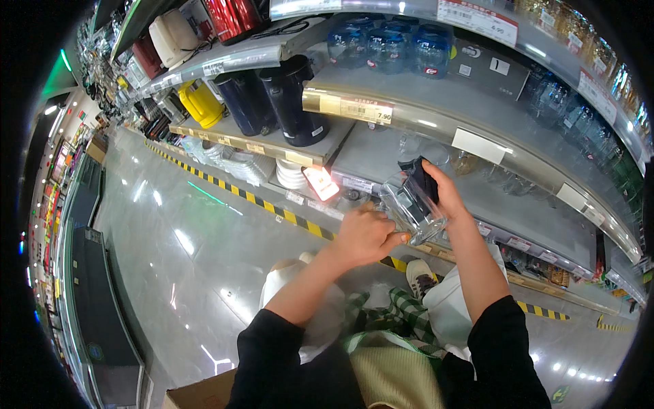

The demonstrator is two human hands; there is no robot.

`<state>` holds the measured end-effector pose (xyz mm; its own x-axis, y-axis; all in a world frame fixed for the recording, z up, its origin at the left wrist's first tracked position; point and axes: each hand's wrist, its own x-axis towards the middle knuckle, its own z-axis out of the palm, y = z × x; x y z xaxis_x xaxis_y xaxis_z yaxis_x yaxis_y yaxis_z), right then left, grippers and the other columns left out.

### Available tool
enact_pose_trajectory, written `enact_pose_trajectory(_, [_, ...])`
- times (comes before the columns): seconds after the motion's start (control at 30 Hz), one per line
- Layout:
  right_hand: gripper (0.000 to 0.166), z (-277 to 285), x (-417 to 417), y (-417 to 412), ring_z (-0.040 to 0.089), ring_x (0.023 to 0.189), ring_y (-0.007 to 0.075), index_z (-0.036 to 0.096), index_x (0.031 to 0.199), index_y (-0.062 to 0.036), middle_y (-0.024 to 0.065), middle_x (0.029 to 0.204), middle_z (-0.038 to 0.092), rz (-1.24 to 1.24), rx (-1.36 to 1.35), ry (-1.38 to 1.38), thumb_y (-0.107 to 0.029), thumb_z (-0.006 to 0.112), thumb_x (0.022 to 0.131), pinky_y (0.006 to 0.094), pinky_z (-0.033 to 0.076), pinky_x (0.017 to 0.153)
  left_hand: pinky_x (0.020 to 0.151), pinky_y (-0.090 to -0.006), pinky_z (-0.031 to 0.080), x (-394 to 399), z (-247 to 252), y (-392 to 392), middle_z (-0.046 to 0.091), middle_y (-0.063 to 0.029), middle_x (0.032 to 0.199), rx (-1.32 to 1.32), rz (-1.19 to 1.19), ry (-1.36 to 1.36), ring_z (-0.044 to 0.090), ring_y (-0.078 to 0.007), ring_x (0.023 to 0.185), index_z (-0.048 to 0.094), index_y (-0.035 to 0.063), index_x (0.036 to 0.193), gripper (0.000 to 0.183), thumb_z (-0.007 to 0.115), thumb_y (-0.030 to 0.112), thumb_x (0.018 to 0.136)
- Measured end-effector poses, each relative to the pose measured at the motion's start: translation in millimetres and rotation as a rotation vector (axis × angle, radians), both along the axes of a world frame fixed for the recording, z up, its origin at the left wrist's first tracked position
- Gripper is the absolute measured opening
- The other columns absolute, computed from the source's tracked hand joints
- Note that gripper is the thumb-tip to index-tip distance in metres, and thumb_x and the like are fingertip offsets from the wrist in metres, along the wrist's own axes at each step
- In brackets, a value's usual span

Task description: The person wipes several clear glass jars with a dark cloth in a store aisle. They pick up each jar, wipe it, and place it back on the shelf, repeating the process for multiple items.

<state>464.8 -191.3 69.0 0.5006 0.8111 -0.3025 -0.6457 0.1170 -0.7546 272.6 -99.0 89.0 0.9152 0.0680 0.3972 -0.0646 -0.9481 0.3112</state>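
Observation:
A clear glass mug [409,204] is tilted in front of the lower shelf, between my two hands. My left hand [369,230] is closed at its left side, thumb towards the base; the fingers hide whether they grip a handle. My right hand [445,191] presses a dark cloth [423,184] against the upper right of the glass. Part of the cloth shows through the glass or lies inside it; I cannot tell which. A brightly lit phone-like screen [321,183] stands at the shelf edge, left of the mug.
Blue glass jars [388,48] and a grey carton [490,69] stand on the shelf above. Its metal front edge [419,120] juts out over my hands. Dark bins [294,102] and a yellow kettle [202,105] are to the left. A cardboard box [202,391] is at the bottom left.

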Motion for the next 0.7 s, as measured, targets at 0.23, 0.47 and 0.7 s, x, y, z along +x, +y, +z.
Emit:
enact_pose_trajectory(0.23, [0.031, 2, -36, -5, 0.059, 0.077, 0.0245, 0.068, 0.092, 0.0002, 0.0129, 0.084, 0.063, 0.307, -0.194, -1.165, -0.029, 0.066, 0.081, 0.0330, 0.046, 0.071, 0.072, -0.0377, 0.051, 2, -11, 2, 0.067, -0.0124, 0.077, 0.019, 0.203, 0.382, 0.066, -0.0287, 0.080, 0.069, 0.0060, 0.071, 0.043, 0.061, 0.047, 0.083])
enact_pose_trajectory(0.47, [0.036, -1, -55, -10, 0.056, 0.091, 0.0365, 0.067, 0.097, -0.0008, 0.0179, 0.095, 0.057, 0.336, -0.331, -1.307, -0.032, 0.066, 0.081, 0.0413, 0.045, 0.080, 0.078, -0.0430, 0.052, 8, -26, 13, 0.068, -0.0152, 0.086, -0.183, 0.317, 0.587, 0.066, -0.0329, 0.086, 0.070, 0.0033, 0.078, 0.049, 0.062, 0.051, 0.079])
enact_pose_trajectory(0.7, [0.048, -8, -36, -17, 0.057, 0.095, 0.0279, 0.061, 0.111, 0.0007, 0.0141, 0.100, 0.060, 0.164, -0.309, -1.204, -0.037, 0.070, 0.083, 0.0362, 0.045, 0.083, 0.063, -0.0429, 0.050, 9, -34, 41, 0.060, -0.0202, 0.063, -0.505, 0.337, 0.367, 0.063, -0.0354, 0.067, 0.065, -0.0014, 0.065, 0.057, 0.065, 0.054, 0.077])
